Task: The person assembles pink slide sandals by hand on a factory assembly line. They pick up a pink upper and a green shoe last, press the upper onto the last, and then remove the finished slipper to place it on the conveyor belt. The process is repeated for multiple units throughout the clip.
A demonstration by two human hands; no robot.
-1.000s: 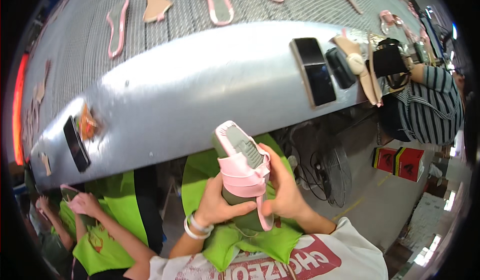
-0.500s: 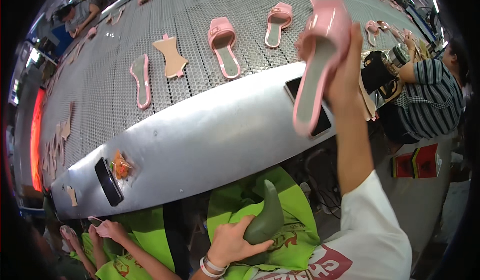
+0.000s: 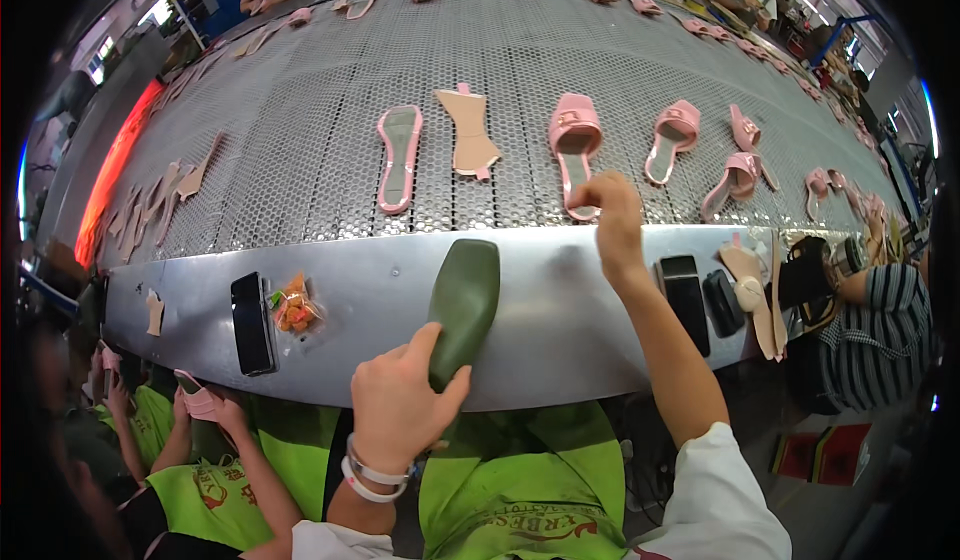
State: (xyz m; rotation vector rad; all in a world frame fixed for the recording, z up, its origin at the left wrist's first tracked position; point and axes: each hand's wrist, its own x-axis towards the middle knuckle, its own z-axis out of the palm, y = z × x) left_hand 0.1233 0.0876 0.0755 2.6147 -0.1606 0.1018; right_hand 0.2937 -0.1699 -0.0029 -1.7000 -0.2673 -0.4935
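My left hand [image 3: 405,400] is wrapped round a dark green shoe last [image 3: 467,305], holding it tilted over the metal ledge. Its broad end points away from me. My right hand [image 3: 615,225] reaches out to a pink slide sandal [image 3: 577,140] on the mesh surface. The curved fingers overlap the sandal's heel end, and whether they touch it cannot be made out. To the right of that sandal lies another pink sandal [image 3: 675,142]. A pink-edged insole [image 3: 400,160] and a beige hourglass-shaped piece [image 3: 470,135] lie to its left.
Along the metal ledge [image 3: 380,350] lie a phone [image 3: 252,323], a bag of snacks [image 3: 296,305] and another phone [image 3: 684,305]. More pink sandals [image 3: 738,180] sit at the right. Co-workers sit on both sides, one's hand [image 3: 230,415] near the left. Beige pieces [image 3: 165,195] lie at left.
The sandal my right hand held up is out of that hand, which has lowered toward another one on the mesh. My left hand has raised the last over the ledge. The view has shifted.
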